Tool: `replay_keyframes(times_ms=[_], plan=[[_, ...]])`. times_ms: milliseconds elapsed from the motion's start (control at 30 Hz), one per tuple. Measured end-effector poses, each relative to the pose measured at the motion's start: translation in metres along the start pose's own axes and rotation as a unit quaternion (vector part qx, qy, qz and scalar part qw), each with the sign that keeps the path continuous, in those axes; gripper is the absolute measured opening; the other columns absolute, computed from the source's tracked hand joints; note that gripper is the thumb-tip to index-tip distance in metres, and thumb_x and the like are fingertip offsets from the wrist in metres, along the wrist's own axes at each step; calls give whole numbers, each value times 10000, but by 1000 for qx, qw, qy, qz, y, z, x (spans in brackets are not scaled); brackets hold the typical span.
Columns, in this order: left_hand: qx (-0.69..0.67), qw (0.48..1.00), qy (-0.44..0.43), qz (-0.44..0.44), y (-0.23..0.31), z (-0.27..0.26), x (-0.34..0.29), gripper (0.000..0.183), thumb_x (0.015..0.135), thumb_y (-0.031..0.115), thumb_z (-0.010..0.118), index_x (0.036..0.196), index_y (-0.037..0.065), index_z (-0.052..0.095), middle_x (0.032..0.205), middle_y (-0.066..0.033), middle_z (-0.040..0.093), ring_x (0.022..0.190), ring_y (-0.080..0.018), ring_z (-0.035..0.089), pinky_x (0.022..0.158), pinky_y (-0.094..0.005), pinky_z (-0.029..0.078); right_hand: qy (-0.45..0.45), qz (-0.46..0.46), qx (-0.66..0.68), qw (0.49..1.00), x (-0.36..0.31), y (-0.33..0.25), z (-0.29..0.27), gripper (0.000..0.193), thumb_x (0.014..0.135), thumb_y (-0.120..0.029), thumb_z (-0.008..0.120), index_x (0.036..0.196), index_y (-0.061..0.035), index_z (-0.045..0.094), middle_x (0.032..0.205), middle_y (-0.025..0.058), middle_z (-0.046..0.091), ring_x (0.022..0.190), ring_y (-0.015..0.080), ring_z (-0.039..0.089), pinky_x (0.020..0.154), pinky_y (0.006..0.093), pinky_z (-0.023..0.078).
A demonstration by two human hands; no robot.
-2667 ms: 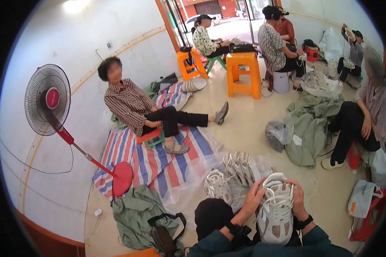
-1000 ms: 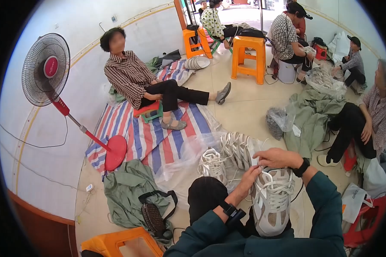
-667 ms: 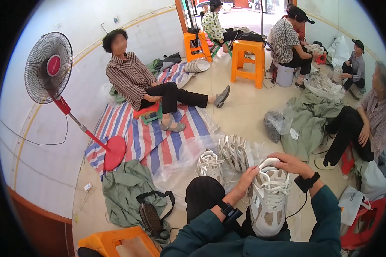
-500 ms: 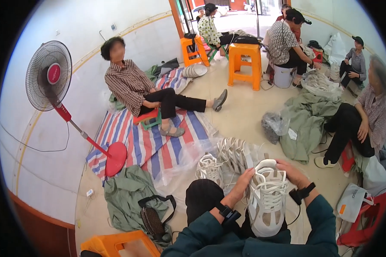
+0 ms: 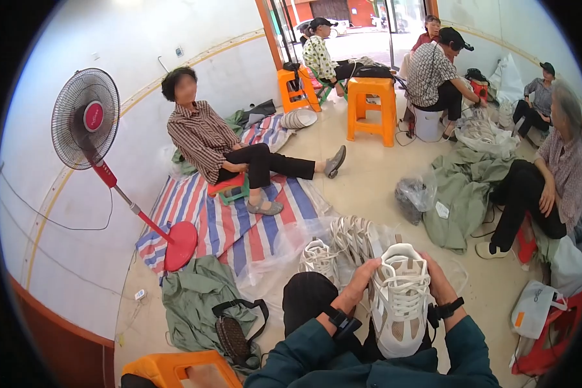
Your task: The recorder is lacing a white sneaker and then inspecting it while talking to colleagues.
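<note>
A white and beige sneaker (image 5: 399,317) with white laces threaded across its front stands between my two hands above my lap, toe toward me and collar away. My left hand (image 5: 361,284) presses along its left side near the collar. Along the right side lies my right hand (image 5: 440,279), its fingers partly hidden behind the shoe. Both hands are closed on the sneaker. Just beyond my left knee rests another white sneaker (image 5: 317,260), beside a row of several similar shoes (image 5: 354,239) on clear plastic sheeting (image 5: 275,251).
On my left are a red-based standing fan (image 5: 180,246), green cloth (image 5: 197,304), a brown waist bag (image 5: 234,336) and an orange stool (image 5: 174,367). A seated person (image 5: 204,139) is ahead on striped sheeting (image 5: 220,213). Another person (image 5: 556,168) sits at the right, by more green cloth (image 5: 456,194).
My right hand has slid down from the collar's far edge to the sneaker's right side. The shoe's opening shows more. The whole view has shifted slightly.
</note>
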State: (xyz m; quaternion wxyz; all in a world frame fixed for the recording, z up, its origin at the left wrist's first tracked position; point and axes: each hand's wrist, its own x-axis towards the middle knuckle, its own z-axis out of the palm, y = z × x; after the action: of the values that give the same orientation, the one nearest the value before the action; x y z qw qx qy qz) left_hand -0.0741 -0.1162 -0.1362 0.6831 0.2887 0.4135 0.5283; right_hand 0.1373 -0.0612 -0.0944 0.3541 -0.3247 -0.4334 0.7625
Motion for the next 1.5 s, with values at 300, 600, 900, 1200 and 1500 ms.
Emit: replay_keyframes(times_ms=[300, 600, 900, 1200, 1500], plan=[[76, 993, 65, 63, -10, 2, 6, 320, 920, 278, 518, 1037, -4, 613, 977, -22, 601, 943, -122, 517, 877, -249, 387, 128, -32, -98, 986, -41, 20, -19, 388, 957, -296, 446, 1214, -20, 540, 1139, 66, 592, 1034, 146, 549, 912, 293, 426], [23, 997, 57, 44, 6, 1, 8, 386, 940, 306, 471, 1132, -14, 571, 1091, -90, 620, 988, -165, 584, 885, -300, 447, 173, -74, -126, 974, -52, 13, -8, 283, 929, -173, 503, 1167, -30, 556, 1042, 16, 606, 925, 83, 533, 790, 239, 432], [-5, 999, 20, 37, 19, 18, -5, 372, 849, 179, 548, 1153, -33, 528, 1045, -101, 609, 963, -176, 588, 855, -296, 459, 189, -161, -250, 936, -60, 24, -3, 271, 928, -131, 490, 1160, -3, 549, 1048, 67, 612, 989, 127, 547, 872, 274, 441], [-93, 991, 52, 78, 27, 28, -32, 448, 930, 335, 474, 1225, -2, 496, 1057, -88, 606, 959, -193, 603, 839, -310, 497, 188, -94, -85, 974, -65, 4, -25, 252, 954, -215, 473, 1100, -49, 593, 990, -12, 598, 902, 74, 523, 790, 239, 430], [-329, 938, -96, -49, 48, -48, -22, 525, 954, 365, 439, 1348, 29, 354, 1140, -75, 532, 974, -199, 560, 864, -313, 486, 139, -82, -125, 979, -65, 20, -27, 236, 922, -148, 510, 1110, -21, 574, 1015, 8, 593, 903, 75, 527, 814, 236, 435]])
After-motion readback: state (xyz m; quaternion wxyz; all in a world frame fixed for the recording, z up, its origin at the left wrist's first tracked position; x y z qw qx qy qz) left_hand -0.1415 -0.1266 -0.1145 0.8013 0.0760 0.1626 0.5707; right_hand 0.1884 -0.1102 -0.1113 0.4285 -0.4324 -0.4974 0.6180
